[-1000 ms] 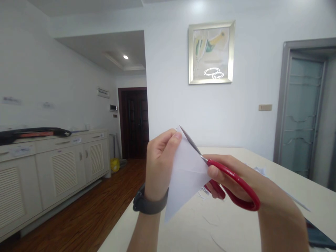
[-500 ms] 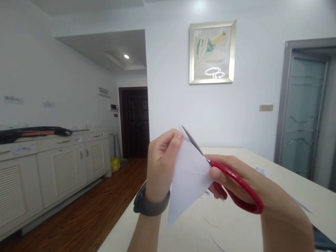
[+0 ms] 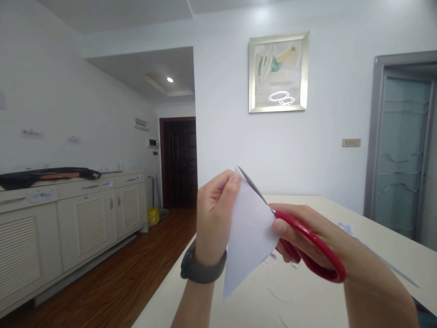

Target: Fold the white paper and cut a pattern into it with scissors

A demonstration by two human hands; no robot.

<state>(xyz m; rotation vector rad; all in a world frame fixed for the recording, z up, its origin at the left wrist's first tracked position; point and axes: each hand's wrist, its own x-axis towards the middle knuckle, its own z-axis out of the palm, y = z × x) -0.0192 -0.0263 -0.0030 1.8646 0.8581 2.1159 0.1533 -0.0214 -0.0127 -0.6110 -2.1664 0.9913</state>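
A white sheet of paper, folded into a pointed triangle, is pinched near its top corner by my left hand, thumb toward me. My right hand grips red-handled scissors, with fingers through the loops. One metal blade lies along the paper's upper right edge, its tip beside the top corner; the other blade is hidden behind the paper. My right thumb is close against the paper's right corner. A dark band circles my left wrist.
Thin paper offcuts lie on the pale table below my hands, with crumpled paper farther right. A dark object is at the lower right edge. A white cabinet stands left, across the wooden floor.
The whole view has shifted slightly, so hands and room appear a little farther right and lower. The grip on paper and scissors looks the same.
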